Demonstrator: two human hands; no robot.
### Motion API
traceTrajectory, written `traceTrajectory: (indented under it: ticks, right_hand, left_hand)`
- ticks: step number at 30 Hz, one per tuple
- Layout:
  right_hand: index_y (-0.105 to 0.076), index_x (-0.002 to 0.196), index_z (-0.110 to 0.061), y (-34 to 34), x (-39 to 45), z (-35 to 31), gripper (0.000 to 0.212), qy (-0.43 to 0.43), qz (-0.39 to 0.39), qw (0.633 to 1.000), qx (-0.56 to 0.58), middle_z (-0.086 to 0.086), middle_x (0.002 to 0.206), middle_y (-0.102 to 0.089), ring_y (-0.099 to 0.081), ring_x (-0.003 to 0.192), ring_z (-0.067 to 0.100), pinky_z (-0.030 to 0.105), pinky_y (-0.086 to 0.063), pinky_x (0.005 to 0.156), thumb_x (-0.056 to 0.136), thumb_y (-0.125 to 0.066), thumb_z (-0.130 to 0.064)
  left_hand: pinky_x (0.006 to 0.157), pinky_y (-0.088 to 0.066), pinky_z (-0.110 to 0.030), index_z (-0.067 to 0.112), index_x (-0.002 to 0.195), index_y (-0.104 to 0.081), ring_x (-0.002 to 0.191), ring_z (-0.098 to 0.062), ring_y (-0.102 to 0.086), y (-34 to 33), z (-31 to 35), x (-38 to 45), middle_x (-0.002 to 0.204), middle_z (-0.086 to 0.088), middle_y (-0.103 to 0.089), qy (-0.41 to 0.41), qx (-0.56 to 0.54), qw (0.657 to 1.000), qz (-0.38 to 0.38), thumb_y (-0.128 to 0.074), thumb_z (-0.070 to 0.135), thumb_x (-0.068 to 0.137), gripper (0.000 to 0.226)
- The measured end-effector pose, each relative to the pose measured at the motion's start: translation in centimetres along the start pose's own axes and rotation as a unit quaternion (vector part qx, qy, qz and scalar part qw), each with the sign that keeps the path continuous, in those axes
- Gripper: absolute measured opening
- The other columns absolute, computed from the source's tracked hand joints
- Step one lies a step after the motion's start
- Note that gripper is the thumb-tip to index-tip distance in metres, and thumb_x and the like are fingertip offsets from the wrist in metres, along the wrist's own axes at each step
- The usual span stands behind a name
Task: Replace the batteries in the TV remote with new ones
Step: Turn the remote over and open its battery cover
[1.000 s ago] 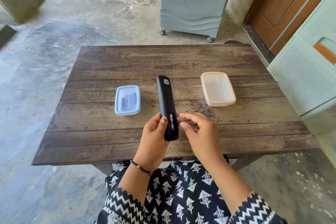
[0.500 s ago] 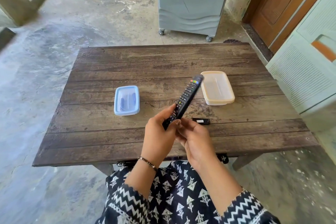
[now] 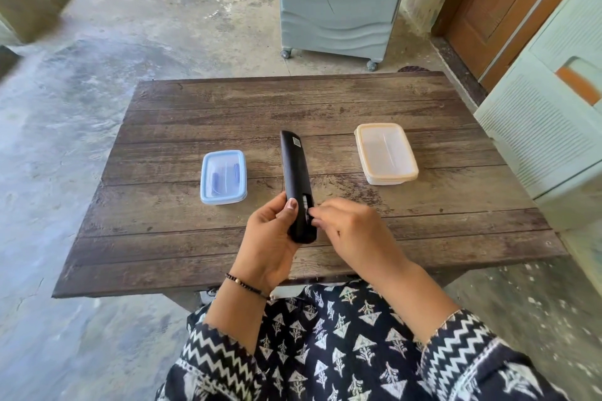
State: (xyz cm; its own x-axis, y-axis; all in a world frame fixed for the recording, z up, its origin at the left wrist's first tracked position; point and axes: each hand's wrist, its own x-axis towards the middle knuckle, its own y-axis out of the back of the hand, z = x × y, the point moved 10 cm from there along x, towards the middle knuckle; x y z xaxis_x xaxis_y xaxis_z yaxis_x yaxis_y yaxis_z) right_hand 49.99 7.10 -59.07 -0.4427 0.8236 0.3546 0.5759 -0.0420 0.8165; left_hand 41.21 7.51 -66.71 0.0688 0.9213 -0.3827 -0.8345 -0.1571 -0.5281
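Two hands work above our wooden worktop [image 3: 195, 238]: our left hand [image 3: 270, 241] grips the black TV remote [image 3: 297, 185] back-up, while our right hand [image 3: 351, 228] fingertips pinch into its open battery slot.

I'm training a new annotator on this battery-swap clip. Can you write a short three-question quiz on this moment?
1. True or false: the TV remote lies flat on the wooden table.
2. Which hand grips the remote? A) left hand B) right hand
3. Which lidded container sits left of the remote: the blue container or the cream container?

Key: 1. False; it is held up, back side showing. 2. A; the right fingertips work at the open battery bay. 3. The blue one.
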Motion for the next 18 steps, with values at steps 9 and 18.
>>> traceTrajectory:
  ticks: [9, 18]
  right_hand:
    - [-0.061, 0.074, -0.004, -0.9, 1.2, -0.6, 0.014, 0.064, -0.094, 0.992, -0.048, 0.010, 0.066, -0.062, -0.060, 0.056, 0.029, 0.043, -0.053, 0.048, 0.083, -0.063, -0.015]
    - [-0.057, 0.069, -0.006, -1.2, 1.6, -2.5, 0.014, 0.130, -0.127, 0.979, -0.097, 0.008, 0.059, -0.059, -0.056, 0.047, 0.025, 0.034, -0.049, 0.040, 0.082, -0.061, -0.012]
  left_hand:
    - [0.060, -0.055, -0.026, -0.007, 0.114, -0.055, 0.063, -0.014, -0.060, -0.2, -0.9, -0.2, 0.081, -0.012, -0.062, 0.029, -0.008, 0.999, -0.014, -0.039, 0.003, 0.095, 0.027]
    - [0.077, -0.046, -0.045, 0.000, 0.102, -0.062, 0.074, -0.024, -0.056, 1.0, -0.8, -0.1, 0.086, -0.015, -0.062, 0.035, 0.007, 0.999, 0.035, -0.040, 0.007, 0.095, 0.024]
